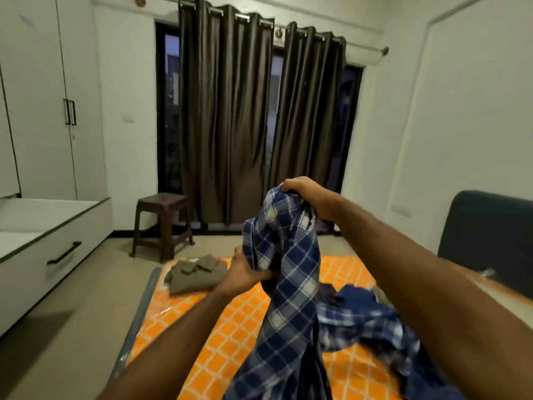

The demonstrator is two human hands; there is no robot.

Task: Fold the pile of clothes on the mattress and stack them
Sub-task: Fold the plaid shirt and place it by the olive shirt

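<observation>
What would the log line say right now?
stage: unfolding | right hand: grips blue plaid shirt top | left hand: grips it lower | folded brown shirt: on mattress

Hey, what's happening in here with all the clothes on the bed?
A person is sorting laundry on an orange mattress. Both hands hold a blue checked shirt up in the air: the right hand grips it at the top, and the left hand holds it lower down. One brown shirt already lies folded at the far end. More blue clothes sit unfolded in a heap to the right.
</observation>
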